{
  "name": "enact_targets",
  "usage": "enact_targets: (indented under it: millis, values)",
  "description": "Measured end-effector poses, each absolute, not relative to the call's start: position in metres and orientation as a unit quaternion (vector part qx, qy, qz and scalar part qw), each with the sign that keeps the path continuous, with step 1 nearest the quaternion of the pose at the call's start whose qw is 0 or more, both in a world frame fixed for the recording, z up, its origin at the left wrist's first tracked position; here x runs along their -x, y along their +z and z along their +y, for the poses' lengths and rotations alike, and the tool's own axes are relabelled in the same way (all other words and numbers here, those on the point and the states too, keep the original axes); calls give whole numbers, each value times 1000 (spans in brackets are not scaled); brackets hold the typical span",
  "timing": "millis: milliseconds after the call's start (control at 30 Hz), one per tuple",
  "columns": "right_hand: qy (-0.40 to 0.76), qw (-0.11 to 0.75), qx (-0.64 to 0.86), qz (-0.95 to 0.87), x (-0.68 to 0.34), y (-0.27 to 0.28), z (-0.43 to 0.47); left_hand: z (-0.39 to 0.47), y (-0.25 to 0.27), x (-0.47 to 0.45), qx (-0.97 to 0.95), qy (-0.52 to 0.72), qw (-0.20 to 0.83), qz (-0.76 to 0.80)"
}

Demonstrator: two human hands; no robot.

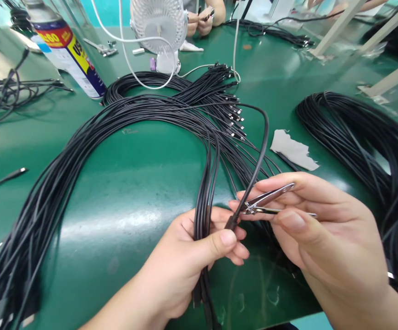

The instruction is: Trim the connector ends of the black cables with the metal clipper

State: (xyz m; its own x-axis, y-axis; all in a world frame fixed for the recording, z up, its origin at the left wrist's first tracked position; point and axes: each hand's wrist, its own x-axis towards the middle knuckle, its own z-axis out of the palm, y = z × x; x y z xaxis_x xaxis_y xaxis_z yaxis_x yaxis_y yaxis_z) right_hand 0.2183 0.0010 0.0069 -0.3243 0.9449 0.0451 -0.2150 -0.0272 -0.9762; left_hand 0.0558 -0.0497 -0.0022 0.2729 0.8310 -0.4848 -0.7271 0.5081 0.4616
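My left hand point(216, 243) is closed around several black cables point(204, 197). Its thumb and fingers pinch one cable by its moulded end point(231, 223). In my right hand point(319, 229) I hold a silver nail clipper point(268, 204) between thumb and fingers, its levers spread apart. The clipper's jaws are right beside that pinched cable, just above its moulded end; whether they touch it I cannot tell. From there the cable rises and bends back over a large looped bundle of black cables point(144, 110) with metal plugs point(236, 119) at its ends.
A spray can point(68, 55) and a white fan point(159, 27) stand behind the bundle. To the right lie another cable coil point(350, 123) and a torn white scrap point(293, 149). Tangled cables point(9, 94) are at left on the green table point(126, 183). Another person's hands point(201, 22) show at the back.
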Motion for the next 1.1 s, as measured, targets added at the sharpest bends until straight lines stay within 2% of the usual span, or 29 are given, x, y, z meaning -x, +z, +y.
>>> enact_targets:
  millis: [200, 400, 700, 1100]
  values:
    - [649, 469, 319, -506, -216, 8, -4, -51, -1, -62, -64, 516, 759, 392]
    - [626, 480, 323, -523, -211, 10, -7, -53, -4, -64, -47, 550, 730, 403]
    - [586, 491, 332, -553, -212, 11, -10, -52, -6, -64, -51, 561, 713, 419]
    - [594, 490, 316, -555, -213, 11, -10, -53, -5, -65, -58, 562, 713, 416]
